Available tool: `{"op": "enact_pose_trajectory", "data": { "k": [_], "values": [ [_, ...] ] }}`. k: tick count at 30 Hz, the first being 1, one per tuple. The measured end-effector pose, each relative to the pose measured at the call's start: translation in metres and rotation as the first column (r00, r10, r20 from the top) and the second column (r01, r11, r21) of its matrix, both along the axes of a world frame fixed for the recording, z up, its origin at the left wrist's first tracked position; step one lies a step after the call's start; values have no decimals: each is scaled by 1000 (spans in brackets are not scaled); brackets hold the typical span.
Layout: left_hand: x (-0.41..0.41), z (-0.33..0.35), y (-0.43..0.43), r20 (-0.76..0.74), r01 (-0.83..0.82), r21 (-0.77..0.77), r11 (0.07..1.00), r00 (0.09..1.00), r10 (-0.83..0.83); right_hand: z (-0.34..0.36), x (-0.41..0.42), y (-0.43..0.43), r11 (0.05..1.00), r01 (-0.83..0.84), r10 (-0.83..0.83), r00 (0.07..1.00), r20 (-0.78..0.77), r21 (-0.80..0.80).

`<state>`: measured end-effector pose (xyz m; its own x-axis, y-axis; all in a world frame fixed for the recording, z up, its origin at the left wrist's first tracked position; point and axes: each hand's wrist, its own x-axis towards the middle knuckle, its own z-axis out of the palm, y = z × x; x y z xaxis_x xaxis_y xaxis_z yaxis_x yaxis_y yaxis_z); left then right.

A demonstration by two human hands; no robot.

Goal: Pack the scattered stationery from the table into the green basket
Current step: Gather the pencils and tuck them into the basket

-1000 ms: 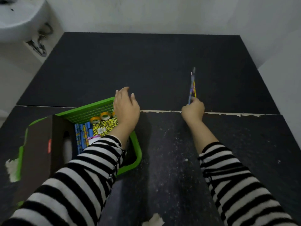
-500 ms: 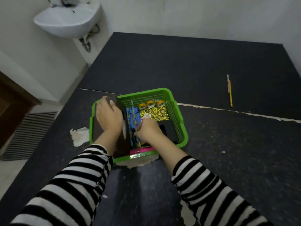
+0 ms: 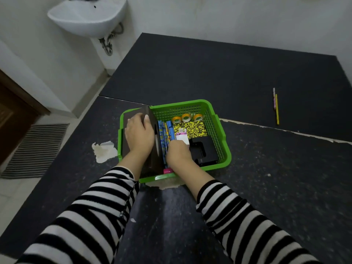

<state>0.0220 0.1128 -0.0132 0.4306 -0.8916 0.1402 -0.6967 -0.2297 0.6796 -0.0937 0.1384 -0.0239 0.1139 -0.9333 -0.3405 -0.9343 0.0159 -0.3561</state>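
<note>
The green basket (image 3: 219, 115) stands on the black table. It holds a tall dark brown box (image 3: 152, 161), blue patterned pencils (image 3: 164, 130), three tape rolls (image 3: 186, 117), a yellow-black notebook (image 3: 192, 128), a white-pink item (image 3: 182, 137) and a black item (image 3: 204, 149). My left hand (image 3: 139, 134) lies flat against the box's left face, its thumb along the top edge. My right hand (image 3: 178, 153) is inside the basket with its fingers curled down on the near ends of the pencils; the fingertips are hidden. Two pencils (image 3: 275, 105) lie on the table at the far right.
A white sink (image 3: 87, 14) hangs on the wall at the far left. A torn pale patch (image 3: 103, 151) marks the tabletop left of the basket. A striped floor mat (image 3: 36, 149) lies beyond the table's left edge. A seam (image 3: 285, 132) crosses the table.
My right hand carried pencils from the table's right side into the basket and now sits lower among them. My left hand stayed on the brown box. The view swung left.
</note>
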Motion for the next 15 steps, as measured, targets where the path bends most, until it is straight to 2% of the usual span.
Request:
{"op": "enact_pose_trajectory", "data": {
  "k": [2, 4, 6, 9, 12, 15],
  "values": [
    [-8, 5, -7, 8, 0, -26, 1000, 1000, 1, 8, -9, -7, 999, -22, 25, 998, 64, -43],
    [-24, 12, -18, -6, 31, -53, 998, 999, -31, 18, -28, -17, 993, -9, 33, 980, 198, -118],
    [-42, 17, -30, -20, 79, -70, 994, 997, -81, 31, -47, -26, 978, 112, -34, 920, 390, -177],
    [-82, 22, -48, -28, 165, -88, 982, 985, -168, 39, -90, -45, 913, 316, -132, 828, 545, -259],
    [-127, 22, -59, -49, 234, -68, 970, 970, -237, 34, -142, -63, 850, 460, -236, 769, 594, -258],
    [-170, 19, -69, -60, 307, -38, 951, 949, -309, 23, -198, -80, 783, 545, -328, 772, 545, -300]
  ]
}}
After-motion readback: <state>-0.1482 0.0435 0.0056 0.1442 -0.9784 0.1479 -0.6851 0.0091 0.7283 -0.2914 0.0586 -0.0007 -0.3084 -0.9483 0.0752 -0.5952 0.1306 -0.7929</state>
